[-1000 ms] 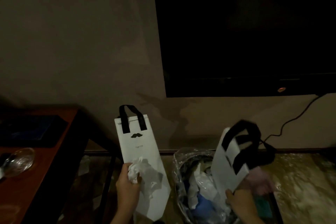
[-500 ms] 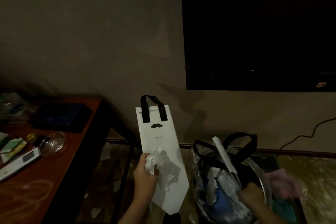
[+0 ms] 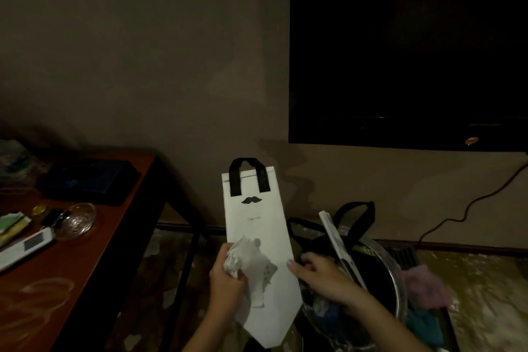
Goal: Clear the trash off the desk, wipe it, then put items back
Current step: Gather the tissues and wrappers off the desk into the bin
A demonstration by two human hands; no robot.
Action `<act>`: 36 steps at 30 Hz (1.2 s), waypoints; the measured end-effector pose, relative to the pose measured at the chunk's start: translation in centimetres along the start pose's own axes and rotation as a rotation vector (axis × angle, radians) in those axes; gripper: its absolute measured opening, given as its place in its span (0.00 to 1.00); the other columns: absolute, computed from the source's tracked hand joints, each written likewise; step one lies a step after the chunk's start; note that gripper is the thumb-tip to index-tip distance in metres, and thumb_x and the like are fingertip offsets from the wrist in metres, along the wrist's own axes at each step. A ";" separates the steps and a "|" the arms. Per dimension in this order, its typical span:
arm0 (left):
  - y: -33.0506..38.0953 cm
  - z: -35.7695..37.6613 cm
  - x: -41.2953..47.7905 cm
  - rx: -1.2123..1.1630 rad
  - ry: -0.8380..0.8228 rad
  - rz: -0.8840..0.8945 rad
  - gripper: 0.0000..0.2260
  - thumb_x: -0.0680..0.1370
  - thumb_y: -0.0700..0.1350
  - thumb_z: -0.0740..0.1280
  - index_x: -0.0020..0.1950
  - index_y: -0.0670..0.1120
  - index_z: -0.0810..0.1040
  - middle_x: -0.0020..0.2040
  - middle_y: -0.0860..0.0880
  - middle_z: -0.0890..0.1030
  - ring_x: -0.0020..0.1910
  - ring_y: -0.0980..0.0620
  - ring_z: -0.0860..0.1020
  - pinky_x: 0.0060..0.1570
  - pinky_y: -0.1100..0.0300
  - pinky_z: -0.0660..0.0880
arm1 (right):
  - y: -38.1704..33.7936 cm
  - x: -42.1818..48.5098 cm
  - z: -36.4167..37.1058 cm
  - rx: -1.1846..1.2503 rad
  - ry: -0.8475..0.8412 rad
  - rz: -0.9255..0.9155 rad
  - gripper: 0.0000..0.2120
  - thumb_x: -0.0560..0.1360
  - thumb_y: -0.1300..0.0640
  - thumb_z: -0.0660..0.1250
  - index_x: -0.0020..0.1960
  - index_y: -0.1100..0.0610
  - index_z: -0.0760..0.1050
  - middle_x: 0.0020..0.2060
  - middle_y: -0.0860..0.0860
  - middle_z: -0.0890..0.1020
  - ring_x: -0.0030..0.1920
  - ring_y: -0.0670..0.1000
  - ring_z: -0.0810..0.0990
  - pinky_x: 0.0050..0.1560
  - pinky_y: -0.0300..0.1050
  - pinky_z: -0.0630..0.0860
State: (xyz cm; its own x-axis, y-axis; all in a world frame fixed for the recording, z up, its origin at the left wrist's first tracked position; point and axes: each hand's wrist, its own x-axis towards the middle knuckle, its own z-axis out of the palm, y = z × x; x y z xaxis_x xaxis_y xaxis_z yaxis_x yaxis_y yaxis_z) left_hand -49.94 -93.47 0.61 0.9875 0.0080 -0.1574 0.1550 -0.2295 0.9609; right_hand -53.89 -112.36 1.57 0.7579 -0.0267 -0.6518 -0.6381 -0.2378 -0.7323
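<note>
**Trash run under way, desk not yet wiped**

Closest to me, the person's left hand grips a crumpled white tissue. The same grip pins a flat white paper gift bag with black handles and a moustache print, which it holds upright beside the bin. The right hand hangs over the bin's mouth with its fingers loosely bent. Its thumb tip lies at the bag's right edge, and I can make out nothing in its grasp.

Just behind it, the round bin lined with clear plastic stands on the floor off the desk's right end. A second white paper bag with black handles juts out of it edge-on, above pale and blue rubbish. A fluffy pink thing lies just right of the bin.

By my reckoning the clearing is only partly done. One bag is in the bin, and the tissue and the moustache bag look to be next.

To the left, the reddish-brown wooden desk shows pale ring marks near its front edge, so the wiping seems not to have begun. A clear glass dish, a long white device with a small screen and folded green and yellow papers sit toward the left edge. A flat dark blue case lies at the far right corner. Sorting these, wiping and putting things back all look to be left.

Farthest off, a black television hangs on the wall.
</note>
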 end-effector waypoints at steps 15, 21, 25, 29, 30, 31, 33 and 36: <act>-1.4 -4.1 0.5 0.073 0.038 -0.144 0.08 0.79 0.37 0.62 0.49 0.51 0.73 0.44 0.50 0.78 0.42 0.57 0.76 0.32 0.69 0.69 | -2.9 -3.8 -1.4 0.391 0.394 -0.494 0.08 0.77 0.64 0.63 0.53 0.55 0.76 0.46 0.51 0.84 0.45 0.50 0.83 0.43 0.45 0.81; -2.0 0.3 0.9 0.120 -0.165 -0.249 0.08 0.80 0.39 0.61 0.58 0.45 0.74 0.45 0.48 0.79 0.42 0.54 0.78 0.32 0.67 0.72 | 4.2 -5.9 -4.9 0.604 0.508 -0.341 0.05 0.76 0.64 0.63 0.51 0.60 0.76 0.48 0.56 0.82 0.51 0.54 0.81 0.56 0.50 0.77; -1.6 2.7 0.6 0.026 -0.263 -0.314 0.08 0.80 0.40 0.62 0.58 0.46 0.73 0.48 0.46 0.79 0.44 0.51 0.79 0.31 0.66 0.73 | 9.4 -5.6 -5.4 0.628 0.500 -0.227 0.08 0.76 0.67 0.64 0.52 0.58 0.76 0.52 0.56 0.81 0.52 0.54 0.79 0.65 0.56 0.70; -1.6 3.8 0.9 0.046 -0.280 -0.350 0.10 0.80 0.40 0.63 0.60 0.44 0.73 0.49 0.44 0.79 0.44 0.48 0.79 0.32 0.63 0.73 | 12.8 -5.0 -4.7 0.433 0.440 -0.195 0.13 0.58 0.52 0.82 0.37 0.53 0.81 0.40 0.56 0.85 0.39 0.45 0.82 0.44 0.35 0.77; -1.7 4.1 1.0 0.054 -0.296 -0.353 0.10 0.80 0.40 0.62 0.61 0.43 0.73 0.49 0.44 0.79 0.44 0.48 0.79 0.33 0.62 0.73 | 13.1 -4.9 -4.6 0.369 0.415 -0.157 0.13 0.56 0.53 0.83 0.35 0.52 0.81 0.36 0.54 0.85 0.39 0.46 0.82 0.39 0.31 0.75; -2.0 3.9 1.0 0.064 -0.314 -0.358 0.11 0.80 0.39 0.62 0.62 0.43 0.73 0.49 0.43 0.79 0.43 0.48 0.79 0.32 0.62 0.73 | 13.5 -4.6 -4.6 0.337 0.386 -0.144 0.10 0.62 0.62 0.80 0.35 0.53 0.80 0.34 0.50 0.85 0.41 0.48 0.81 0.37 0.29 0.74; -2.1 3.9 1.3 0.100 -0.323 -0.360 0.14 0.80 0.38 0.62 0.66 0.44 0.71 0.51 0.43 0.79 0.42 0.49 0.79 0.30 0.63 0.73 | 14.1 -3.6 -5.6 0.237 0.352 -0.112 0.16 0.69 0.75 0.69 0.39 0.53 0.78 0.30 0.41 0.83 0.45 0.52 0.79 0.37 0.27 0.73; -2.3 3.8 1.9 0.148 -0.266 -0.379 0.16 0.79 0.38 0.64 0.66 0.42 0.70 0.49 0.44 0.77 0.43 0.49 0.78 0.31 0.62 0.72 | 13.2 -3.2 -6.1 0.162 0.243 -0.121 0.22 0.64 0.62 0.79 0.56 0.55 0.77 0.46 0.43 0.84 0.55 0.52 0.80 0.52 0.32 0.74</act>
State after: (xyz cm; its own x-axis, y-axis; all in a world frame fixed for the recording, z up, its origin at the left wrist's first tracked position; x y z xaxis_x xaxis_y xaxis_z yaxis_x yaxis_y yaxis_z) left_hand -48.55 -96.64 -2.75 0.8176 -0.1267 -0.5617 0.4779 -0.3948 0.7847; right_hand -63.95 -121.34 -4.79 0.8276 -0.2432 -0.5060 -0.5396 -0.0962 -0.8364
